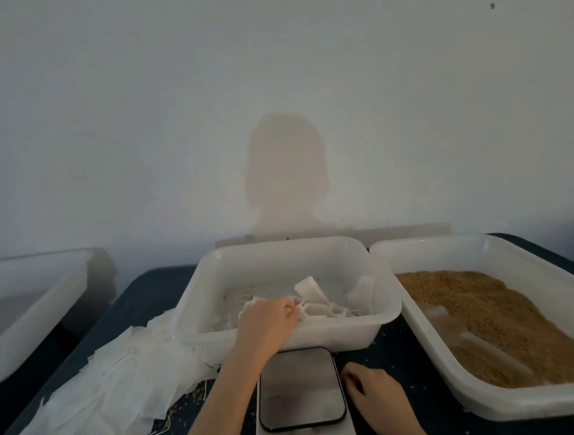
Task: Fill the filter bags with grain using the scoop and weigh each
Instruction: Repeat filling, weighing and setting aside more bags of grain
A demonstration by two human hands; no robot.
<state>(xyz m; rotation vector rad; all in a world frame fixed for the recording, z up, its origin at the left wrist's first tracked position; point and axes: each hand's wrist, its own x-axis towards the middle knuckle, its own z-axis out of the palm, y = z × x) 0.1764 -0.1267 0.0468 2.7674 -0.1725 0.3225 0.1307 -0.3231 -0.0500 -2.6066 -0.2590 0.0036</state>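
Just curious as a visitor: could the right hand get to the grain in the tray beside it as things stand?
Probably yes. The right hand rests on the table beside the scale, holding nothing visible, and the grain lies uncovered in the open tray right next to it, with nothing between.

From my feed, most of the view is a plain pale wall, bluish-grey in dim, hazy light. A soft shadow shaped like a head and shoulders falls on it at centre, just above the far edge of the table. A small dark speck marks the wall at upper right. The table is covered in dark blue and butts against the wall.
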